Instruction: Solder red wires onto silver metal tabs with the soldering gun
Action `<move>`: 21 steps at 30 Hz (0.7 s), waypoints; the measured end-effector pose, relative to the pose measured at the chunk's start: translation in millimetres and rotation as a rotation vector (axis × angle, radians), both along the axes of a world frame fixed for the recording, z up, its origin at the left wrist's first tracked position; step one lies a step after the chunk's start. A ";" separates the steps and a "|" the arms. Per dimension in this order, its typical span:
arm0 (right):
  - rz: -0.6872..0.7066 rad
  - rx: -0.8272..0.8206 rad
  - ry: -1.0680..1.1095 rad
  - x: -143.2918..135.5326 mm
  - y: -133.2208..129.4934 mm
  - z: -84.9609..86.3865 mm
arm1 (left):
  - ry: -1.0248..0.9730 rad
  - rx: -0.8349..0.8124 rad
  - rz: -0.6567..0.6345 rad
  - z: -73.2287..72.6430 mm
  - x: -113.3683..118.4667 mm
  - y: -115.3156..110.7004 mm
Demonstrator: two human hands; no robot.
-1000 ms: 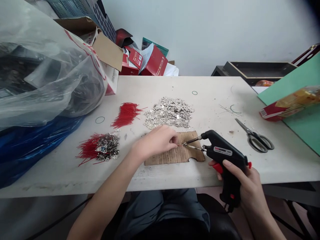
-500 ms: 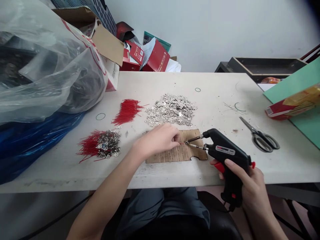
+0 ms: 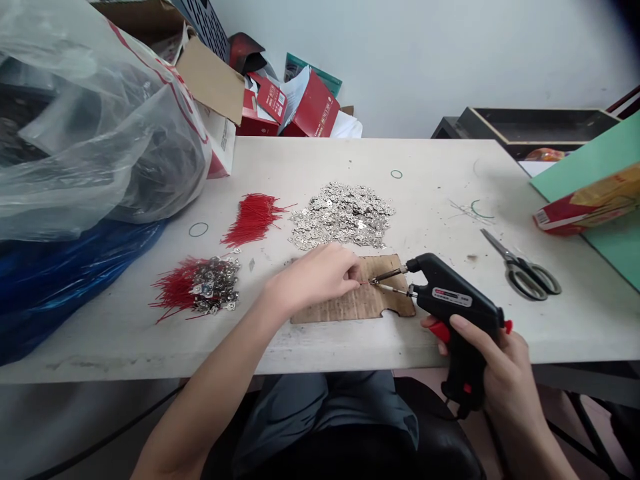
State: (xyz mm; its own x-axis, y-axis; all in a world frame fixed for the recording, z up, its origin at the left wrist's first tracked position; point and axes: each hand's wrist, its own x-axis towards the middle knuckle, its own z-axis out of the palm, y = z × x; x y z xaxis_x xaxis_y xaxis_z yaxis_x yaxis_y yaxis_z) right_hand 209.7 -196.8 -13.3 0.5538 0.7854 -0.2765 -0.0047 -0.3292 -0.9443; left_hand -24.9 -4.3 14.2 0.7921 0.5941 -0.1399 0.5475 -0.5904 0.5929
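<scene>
My left hand pinches a short red wire over a brown board. The wire's far end meets the tip of a black soldering gun, where a small metal piece may lie, too small to make out. My right hand is wrapped round the gun's handle, fingers near its red trigger. Behind the board lies a heap of silvery metal pieces. A bundle of red wires is left of that heap. Nearer me on the left sits a pile of wires joined with metal pieces.
Scissors lie on the white table at the right. Plastic bags bulge over its left side. Red boxes stand behind the far edge. A red and yellow packet rests on a green sheet at the right.
The whole view has shifted slightly, with the table a little higher in the picture. Both hands keep nearly the same pose and grip.
</scene>
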 end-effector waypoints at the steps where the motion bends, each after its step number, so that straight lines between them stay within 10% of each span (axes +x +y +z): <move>1: 0.012 -0.004 -0.007 2.5 -0.1 -2.4 | -0.001 0.006 -0.005 -0.3 -0.1 0.2; 21: 0.070 0.073 -0.013 4.0 3.2 -1.9 | 0.076 -0.035 0.000 8.0 -2.5 -0.3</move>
State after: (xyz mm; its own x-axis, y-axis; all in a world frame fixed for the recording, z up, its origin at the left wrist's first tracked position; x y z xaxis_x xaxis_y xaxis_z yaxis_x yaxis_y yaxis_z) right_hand 213.7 -193.5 -15.2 0.4998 0.8402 -0.2105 0.0289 -0.2590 -0.9654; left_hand -27.4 -4.6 22.3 0.7785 0.5879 -0.2200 0.5916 -0.5701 0.5701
